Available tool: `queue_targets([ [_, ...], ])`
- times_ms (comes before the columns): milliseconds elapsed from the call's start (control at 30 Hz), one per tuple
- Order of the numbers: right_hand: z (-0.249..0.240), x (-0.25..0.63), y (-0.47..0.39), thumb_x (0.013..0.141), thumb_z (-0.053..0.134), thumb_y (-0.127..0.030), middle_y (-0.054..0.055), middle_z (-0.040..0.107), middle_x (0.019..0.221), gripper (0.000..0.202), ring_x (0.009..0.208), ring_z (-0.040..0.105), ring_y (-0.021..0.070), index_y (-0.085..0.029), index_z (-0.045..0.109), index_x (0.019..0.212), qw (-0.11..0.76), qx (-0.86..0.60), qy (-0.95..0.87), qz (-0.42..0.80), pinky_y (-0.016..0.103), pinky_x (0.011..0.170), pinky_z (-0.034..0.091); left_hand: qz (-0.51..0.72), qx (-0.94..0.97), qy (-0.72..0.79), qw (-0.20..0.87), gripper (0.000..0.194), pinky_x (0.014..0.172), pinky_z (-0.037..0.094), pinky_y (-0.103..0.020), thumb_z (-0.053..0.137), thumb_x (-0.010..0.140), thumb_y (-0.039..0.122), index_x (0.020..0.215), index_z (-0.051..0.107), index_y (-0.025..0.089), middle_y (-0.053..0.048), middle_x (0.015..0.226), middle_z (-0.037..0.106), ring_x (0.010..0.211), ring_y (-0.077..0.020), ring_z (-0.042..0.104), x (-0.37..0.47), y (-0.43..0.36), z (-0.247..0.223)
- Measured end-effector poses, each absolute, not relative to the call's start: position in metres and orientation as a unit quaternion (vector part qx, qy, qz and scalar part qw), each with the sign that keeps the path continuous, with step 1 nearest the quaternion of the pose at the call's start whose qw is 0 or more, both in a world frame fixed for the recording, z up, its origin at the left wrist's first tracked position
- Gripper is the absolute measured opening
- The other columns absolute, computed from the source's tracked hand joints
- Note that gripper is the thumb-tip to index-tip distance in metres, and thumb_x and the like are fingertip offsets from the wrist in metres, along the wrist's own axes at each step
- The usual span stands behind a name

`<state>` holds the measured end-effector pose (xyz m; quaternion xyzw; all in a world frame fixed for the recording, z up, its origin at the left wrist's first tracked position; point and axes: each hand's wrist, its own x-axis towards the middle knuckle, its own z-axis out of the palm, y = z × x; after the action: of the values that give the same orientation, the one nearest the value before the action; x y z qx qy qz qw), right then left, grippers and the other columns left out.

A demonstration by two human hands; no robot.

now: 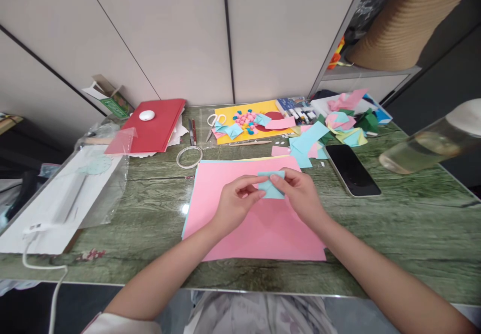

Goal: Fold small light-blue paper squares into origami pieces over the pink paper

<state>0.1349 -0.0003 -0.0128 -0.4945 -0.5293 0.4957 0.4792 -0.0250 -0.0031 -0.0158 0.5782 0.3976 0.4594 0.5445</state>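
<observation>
Both hands pinch a small folded square of light blue paper [273,191] above a stack of coloured sheets. My left hand [237,199] grips its left edge between thumb and fingers. My right hand [300,191] is closed on the right side, the thumb pressed on the paper's upper face. Crease lines run across the square. Under the hands lies a large pink sheet [240,239], with blue and yellow edges showing beneath it.
Behind the stack are a tape roll [189,157], white-handled scissors [217,119] and a yellow sheet [225,111] bearing small paper pieces. To the right are blue paper strips [310,136], a phone [352,170] and a clear bottle [421,146]. A red folder [158,123] lies left.
</observation>
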Motion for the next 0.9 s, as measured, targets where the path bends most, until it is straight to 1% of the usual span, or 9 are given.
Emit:
queue_targets([
  [100,-0.0124,0.1359,0.0002,0.079,0.054,-0.035,-0.005,0.029,0.057,0.032,0.053,0.028,0.0084,-0.017,0.041,0.056,0.493,-0.474,-0.519,0.514,0.023,0.049,0.023,0.457,0.579,0.399,0.545,0.025,0.060,0.040,-0.022,0.064,0.072,0.021,0.097,0.066,0.020,-0.004,0.090,0.062,0.064,-0.0085,0.049,-0.0248,-0.0035,-0.0168],
  [233,-0.0112,0.1365,0.0009,0.083,0.048,-0.035,-0.004,0.023,0.058,0.037,0.054,0.024,0.0090,-0.018,0.032,0.054,0.503,-0.475,-0.526,0.495,0.024,0.050,0.021,0.453,0.581,0.405,0.543,0.025,0.059,0.039,-0.022,0.064,0.072,0.022,0.097,0.067,0.020,-0.004,0.090,0.062,0.065,-0.0090,0.049,-0.0245,-0.0039,-0.0163],
  [367,-0.0109,0.1353,0.0007,0.084,0.047,-0.038,-0.004,0.022,0.058,0.038,0.053,0.023,0.0093,-0.019,0.031,0.055,0.488,-0.493,-0.528,0.489,0.024,0.049,0.020,0.451,0.580,0.406,0.544,0.025,0.059,0.039,-0.022,0.064,0.072,0.021,0.096,0.067,0.020,-0.004,0.090,0.062,0.064,-0.0084,0.048,-0.0246,-0.0033,-0.0155],
  [467,-0.0118,0.1355,0.0021,0.083,0.046,-0.041,-0.004,0.026,0.058,0.036,0.054,0.027,0.0097,-0.018,0.037,0.056,0.487,-0.492,-0.517,0.504,0.023,0.050,0.024,0.448,0.579,0.411,0.543,0.025,0.058,0.039,-0.022,0.064,0.072,0.022,0.097,0.066,0.020,-0.004,0.091,0.063,0.063,-0.0080,0.048,-0.0253,-0.0022,-0.0163],
  [533,-0.0127,0.1369,0.0038,0.081,0.049,-0.042,-0.004,0.032,0.059,0.034,0.056,0.033,0.0101,-0.018,0.043,0.058,0.487,-0.472,-0.503,0.535,0.023,0.053,0.029,0.449,0.578,0.411,0.543,0.026,0.058,0.039,-0.022,0.064,0.072,0.022,0.098,0.066,0.021,-0.004,0.092,0.063,0.063,-0.0080,0.048,-0.0256,-0.0014,-0.0172],
  [633,-0.0140,0.1396,0.0062,0.073,0.060,-0.041,-0.002,0.046,0.063,0.024,0.059,0.041,0.0114,-0.017,0.055,0.067,0.448,-0.453,-0.508,0.580,0.024,0.057,0.034,0.450,0.577,0.406,0.547,0.026,0.058,0.040,-0.022,0.063,0.072,0.022,0.098,0.065,0.021,-0.004,0.091,0.063,0.062,-0.0080,0.049,-0.0256,-0.0002,-0.0184],
  [700,-0.0153,0.1402,0.0067,0.070,0.062,-0.040,-0.001,0.053,0.067,0.024,0.062,0.046,0.0126,-0.016,0.061,0.075,0.417,-0.460,-0.526,0.581,0.025,0.059,0.036,0.449,0.575,0.406,0.551,0.026,0.058,0.040,-0.022,0.064,0.072,0.022,0.098,0.065,0.020,-0.004,0.091,0.063,0.062,-0.0079,0.049,-0.0254,0.0005,-0.0189],
  [800,-0.0177,0.1383,0.0057,0.072,0.059,-0.041,0.000,0.055,0.067,0.026,0.062,0.047,0.0129,-0.015,0.061,0.075,0.404,-0.485,-0.551,0.545,0.026,0.059,0.037,0.449,0.567,0.408,0.558,0.026,0.058,0.040,-0.022,0.064,0.071,0.022,0.098,0.065,0.020,-0.004,0.091,0.063,0.062,-0.0081,0.048,-0.0252,0.0009,-0.0190],
  [900,-0.0193,0.1350,0.0040,0.073,0.058,-0.041,-0.002,0.052,0.061,0.027,0.057,0.044,0.0113,-0.015,0.057,0.069,0.406,-0.519,-0.568,0.493,0.024,0.054,0.035,0.453,0.562,0.408,0.558,0.027,0.058,0.040,-0.022,0.064,0.072,0.022,0.098,0.065,0.019,-0.005,0.092,0.062,0.063,-0.0084,0.047,-0.0252,0.0008,-0.0191],
])
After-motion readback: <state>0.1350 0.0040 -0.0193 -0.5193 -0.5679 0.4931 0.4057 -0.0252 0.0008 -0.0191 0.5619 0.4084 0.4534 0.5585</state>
